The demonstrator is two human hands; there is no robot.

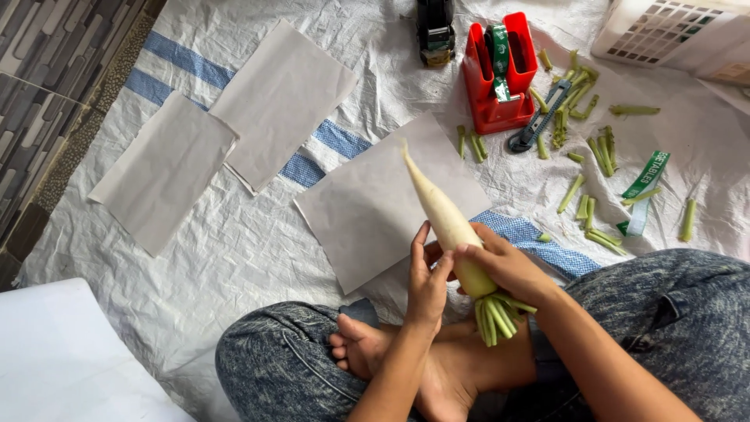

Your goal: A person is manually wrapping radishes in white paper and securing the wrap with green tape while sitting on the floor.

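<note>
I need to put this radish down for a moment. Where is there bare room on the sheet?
Bare woven sheet lies between the two paper sheets and the left knee. The paper under the radish is free too. Right of the red dispenser, cut stems crowd it.

radish (444, 212): over paper sheet (367, 203), tip away
tape dispenser (498, 70): behind sheet
cut stems (586, 148): right of dispenser
two sheets (226, 133): left
</note>
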